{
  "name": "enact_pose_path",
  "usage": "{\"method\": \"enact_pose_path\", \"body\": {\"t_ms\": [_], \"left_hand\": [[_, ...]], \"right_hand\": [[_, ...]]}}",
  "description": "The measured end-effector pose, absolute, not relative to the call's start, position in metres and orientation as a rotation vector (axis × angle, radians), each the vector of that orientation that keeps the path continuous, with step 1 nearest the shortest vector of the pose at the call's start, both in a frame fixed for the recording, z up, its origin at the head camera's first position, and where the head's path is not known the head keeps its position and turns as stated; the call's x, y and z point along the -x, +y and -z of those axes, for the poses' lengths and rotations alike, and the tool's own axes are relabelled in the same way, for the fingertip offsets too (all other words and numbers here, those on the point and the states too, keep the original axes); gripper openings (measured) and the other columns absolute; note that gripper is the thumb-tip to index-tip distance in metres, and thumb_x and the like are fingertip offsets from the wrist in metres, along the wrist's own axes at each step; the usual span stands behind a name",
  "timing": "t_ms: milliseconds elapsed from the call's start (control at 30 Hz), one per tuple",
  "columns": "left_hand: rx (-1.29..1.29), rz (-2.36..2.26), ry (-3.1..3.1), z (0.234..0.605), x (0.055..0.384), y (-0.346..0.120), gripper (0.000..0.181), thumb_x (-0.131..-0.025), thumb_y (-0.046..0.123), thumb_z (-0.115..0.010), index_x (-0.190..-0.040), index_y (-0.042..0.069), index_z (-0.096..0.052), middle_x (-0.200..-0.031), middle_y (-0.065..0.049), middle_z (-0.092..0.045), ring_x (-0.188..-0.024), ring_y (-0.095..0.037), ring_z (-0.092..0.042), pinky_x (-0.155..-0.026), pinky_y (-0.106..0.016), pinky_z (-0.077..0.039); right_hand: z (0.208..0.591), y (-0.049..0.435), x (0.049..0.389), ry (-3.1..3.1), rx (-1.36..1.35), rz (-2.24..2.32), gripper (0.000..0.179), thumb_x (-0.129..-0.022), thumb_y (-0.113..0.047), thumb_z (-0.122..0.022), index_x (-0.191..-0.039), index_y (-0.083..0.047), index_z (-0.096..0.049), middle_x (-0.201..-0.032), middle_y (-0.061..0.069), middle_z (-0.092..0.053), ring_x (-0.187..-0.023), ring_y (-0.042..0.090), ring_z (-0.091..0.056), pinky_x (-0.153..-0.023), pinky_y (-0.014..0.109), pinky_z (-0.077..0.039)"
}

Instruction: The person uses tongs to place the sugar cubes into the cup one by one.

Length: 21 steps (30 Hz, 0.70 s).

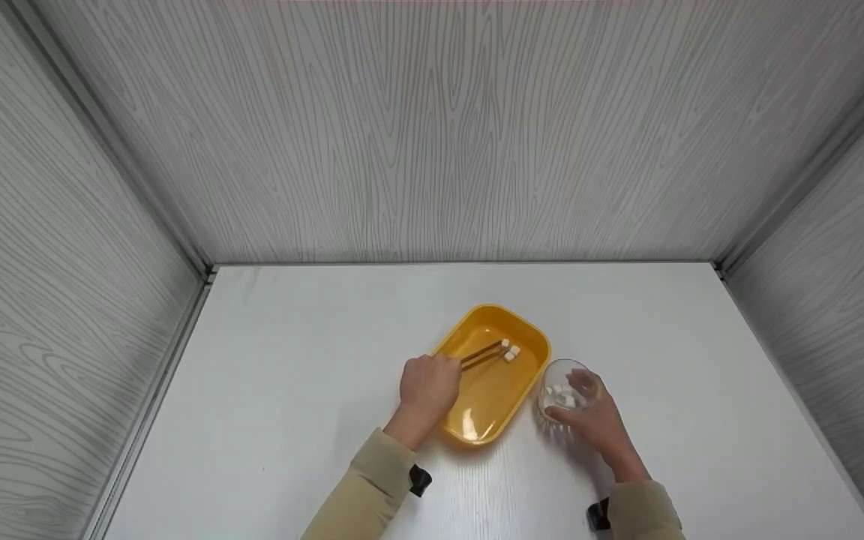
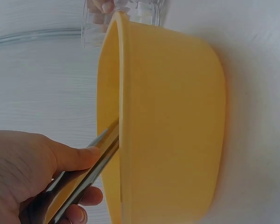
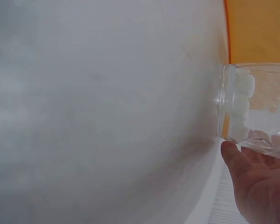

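My left hand [image 1: 430,386] grips a pair of metal tongs [image 2: 86,179], pinched between thumb and fingers. The tongs reach over the rim of a yellow tray [image 1: 488,409] and down into it. Their tips lie beside a few small white cubes [image 1: 510,357] in the far part of the tray; whether a cube is held between the tips I cannot tell. To the right of the tray, my right hand [image 1: 601,420] holds a clear glass cup [image 3: 266,112] from its right side, with fingers and thumb around the wall. Several white cubes [image 3: 243,98] lie at the bottom of the cup.
Tray and cup stand close together on a white table [image 1: 289,375]. Grey wood-grain panels [image 1: 447,135] enclose the table at the back and both sides. A black strap [image 1: 420,480] shows at the left cuff and another [image 1: 598,515] at the right.
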<state>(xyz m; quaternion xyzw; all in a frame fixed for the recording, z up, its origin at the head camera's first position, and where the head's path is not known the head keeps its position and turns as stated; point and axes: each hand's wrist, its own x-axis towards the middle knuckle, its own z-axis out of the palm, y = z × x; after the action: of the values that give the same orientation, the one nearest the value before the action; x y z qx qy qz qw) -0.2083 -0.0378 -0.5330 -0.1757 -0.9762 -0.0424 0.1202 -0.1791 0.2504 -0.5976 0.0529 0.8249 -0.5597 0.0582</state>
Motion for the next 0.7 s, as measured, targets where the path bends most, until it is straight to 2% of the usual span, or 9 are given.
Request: {"method": "enact_pose_path", "body": {"t_ms": [267, 533, 700], "left_hand": [[0.506, 0.144, -2.875, 0.535, 0.204, -0.044, 0.019, -0.086, 0.015, -0.071, -0.067, 0.014, -0.070, -0.057, 0.000, -0.059, -0.048, -0.020, -0.053, -0.047, -0.038, -0.045], [0.493, 0.166, -2.885, 0.536, 0.199, -0.051, 0.021, -0.085, 0.013, -0.071, -0.064, 0.015, -0.070, -0.057, 0.000, -0.060, -0.048, -0.018, -0.054, -0.045, -0.038, -0.046], [0.486, 0.174, -2.894, 0.536, 0.194, -0.056, 0.026, -0.087, 0.017, -0.072, -0.062, 0.013, -0.068, -0.053, 0.000, -0.055, -0.043, -0.013, -0.043, -0.043, -0.034, -0.042]], "right_hand": [[0.598, 0.251, 0.179, 2.483, -0.154, 1.720, 0.090, -0.073, -0.024, -0.088, -0.143, -0.006, -0.034, -0.149, 0.017, -0.040, -0.141, 0.033, -0.031, -0.111, 0.053, -0.025], [0.597, 0.251, 0.179, 2.498, -0.141, 1.707, 0.088, -0.075, -0.023, -0.087, -0.144, -0.006, -0.033, -0.150, 0.017, -0.040, -0.141, 0.033, -0.032, -0.111, 0.054, -0.025], [0.598, 0.252, 0.179, 2.502, -0.126, 1.710, 0.089, -0.076, -0.022, -0.086, -0.144, -0.006, -0.033, -0.150, 0.018, -0.039, -0.141, 0.034, -0.031, -0.110, 0.054, -0.025]]}}
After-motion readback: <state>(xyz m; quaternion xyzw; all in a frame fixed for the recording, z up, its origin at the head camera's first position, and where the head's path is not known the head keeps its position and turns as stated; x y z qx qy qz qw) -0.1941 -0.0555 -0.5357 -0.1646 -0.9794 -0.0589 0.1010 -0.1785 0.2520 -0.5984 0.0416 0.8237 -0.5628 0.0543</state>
